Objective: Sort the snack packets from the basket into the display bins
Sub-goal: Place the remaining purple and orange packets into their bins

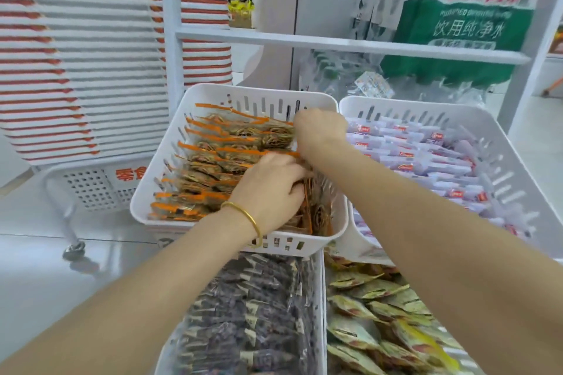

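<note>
gripping orange packets (219, 143) in one bin (213, 94), left hand (271, 189) and right hand (318, 129).

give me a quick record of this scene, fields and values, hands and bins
left hand: grips orange packets in the far left bin
right hand: curled at that row's far end, grip hidden
far right: pale lilac packets
near left: dark packets
near right: yellow-green packets
left wrist: gold bangle
</note>
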{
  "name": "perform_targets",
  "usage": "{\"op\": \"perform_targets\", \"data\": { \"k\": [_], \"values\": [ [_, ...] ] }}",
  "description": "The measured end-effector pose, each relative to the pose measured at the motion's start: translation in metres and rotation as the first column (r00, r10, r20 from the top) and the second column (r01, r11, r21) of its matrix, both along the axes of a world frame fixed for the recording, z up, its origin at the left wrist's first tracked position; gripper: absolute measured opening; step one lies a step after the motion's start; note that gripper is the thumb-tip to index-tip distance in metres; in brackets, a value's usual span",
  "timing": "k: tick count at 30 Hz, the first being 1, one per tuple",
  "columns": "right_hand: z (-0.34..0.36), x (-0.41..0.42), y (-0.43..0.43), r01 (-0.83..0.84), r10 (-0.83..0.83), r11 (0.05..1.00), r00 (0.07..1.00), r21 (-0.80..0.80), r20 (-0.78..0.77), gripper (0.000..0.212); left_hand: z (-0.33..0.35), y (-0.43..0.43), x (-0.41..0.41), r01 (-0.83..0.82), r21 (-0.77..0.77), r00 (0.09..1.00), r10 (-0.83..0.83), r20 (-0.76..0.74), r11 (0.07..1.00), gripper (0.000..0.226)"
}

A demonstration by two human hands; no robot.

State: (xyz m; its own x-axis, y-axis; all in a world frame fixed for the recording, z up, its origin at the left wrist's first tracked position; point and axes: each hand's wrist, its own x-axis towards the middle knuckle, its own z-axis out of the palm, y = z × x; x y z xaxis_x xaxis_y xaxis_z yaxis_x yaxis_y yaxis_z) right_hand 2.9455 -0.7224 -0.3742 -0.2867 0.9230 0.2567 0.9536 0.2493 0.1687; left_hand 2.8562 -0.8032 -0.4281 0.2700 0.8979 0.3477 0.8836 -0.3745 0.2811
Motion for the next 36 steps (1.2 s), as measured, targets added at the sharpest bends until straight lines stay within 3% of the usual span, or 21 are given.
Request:
{"op": "perform_targets", "data": {
  "k": [4, 6, 8, 11, 14, 16, 19, 21, 24, 27, 31, 32, 36],
  "values": [
    [0.007, 0.006, 0.01, -0.086, 0.097, 0.995, 0.956, -0.05, 0.276, 0.029, 0.0, 0.009, -0.004, -0.138, -0.134, 0.98, 0.115, -0.162, 0.981, 0.046],
    [0.011, 0.012, 0.01, -0.138, 0.144, 0.99, 0.94, -0.04, 0.309, 0.028, 0.001, 0.01, -0.003, -0.147, -0.199, 0.97, 0.102, -0.222, 0.969, 0.048],
    [0.015, 0.02, 0.002, -0.186, 0.191, 0.981, 0.968, -0.05, 0.161, 0.031, 0.003, 0.008, -0.002, -0.143, -0.219, 0.975, 0.1, -0.199, 0.965, 0.047],
    [0.026, 0.043, -0.023, -0.257, 0.234, 0.965, 0.939, -0.06, -0.252, 0.041, 0.011, -0.009, -0.004, -0.124, -0.184, 0.99, 0.11, -0.084, 0.975, 0.044],
    [0.026, 0.075, -0.076, -0.365, 0.291, 0.931, 0.745, -0.001, -0.601, 0.031, 0.021, -0.051, -0.002, -0.074, -0.103, 0.997, 0.077, 0.026, 0.992, 0.04],
    [0.014, 0.094, -0.126, -0.418, 0.297, 0.908, 0.59, 0.031, -0.75, 0.027, 0.024, -0.087, 0.001, -0.043, -0.051, 0.995, 0.047, 0.088, 0.998, 0.037],
    [-0.021, 0.112, -0.195, -0.51, 0.245, 0.86, 0.453, -0.023, -0.857, 0.024, 0.018, -0.145, 0.007, 0.001, -0.054, 0.994, 0.005, 0.105, 0.999, 0.038],
    [-0.053, 0.118, -0.224, -0.555, 0.146, 0.821, 0.432, -0.135, -0.89, 0.023, 0.005, -0.182, 0.012, 0.011, -0.162, 0.999, -0.005, 0.042, 0.987, 0.038],
    [-0.121, 0.119, -0.261, -0.578, 0.017, 0.725, 0.559, -0.375, -0.829, 0.017, -0.024, -0.242, 0.018, 0.002, -0.372, 0.995, -0.039, -0.093, 0.928, 0.033],
    [-0.205, 0.124, -0.296, -0.547, -0.098, 0.549, 0.708, -0.632, -0.699, 0.014, -0.054, -0.297, 0.023, -0.034, -0.537, 0.976, -0.088, -0.201, 0.843, 0.045],
    [-0.305, 0.138, -0.342, -0.338, 0.057, 0.278, 0.94, -0.899, -0.336, 0.032, -0.082, -0.339, 0.031, -0.089, -0.627, 0.943, -0.138, -0.304, 0.774, 0.037],
    [-0.323, 0.143, -0.352, -0.279, 0.122, 0.258, 0.959, -0.925, -0.255, 0.04, -0.087, -0.342, 0.032, -0.1, -0.644, 0.942, -0.137, -0.308, 0.758, 0.037],
    [-0.367, 0.16, -0.376, -0.176, 0.226, 0.333, 0.969, -0.927, -0.103, 0.067, -0.098, -0.341, 0.032, -0.136, -0.694, 0.936, -0.138, -0.324, 0.708, 0.039]
  ]
}}
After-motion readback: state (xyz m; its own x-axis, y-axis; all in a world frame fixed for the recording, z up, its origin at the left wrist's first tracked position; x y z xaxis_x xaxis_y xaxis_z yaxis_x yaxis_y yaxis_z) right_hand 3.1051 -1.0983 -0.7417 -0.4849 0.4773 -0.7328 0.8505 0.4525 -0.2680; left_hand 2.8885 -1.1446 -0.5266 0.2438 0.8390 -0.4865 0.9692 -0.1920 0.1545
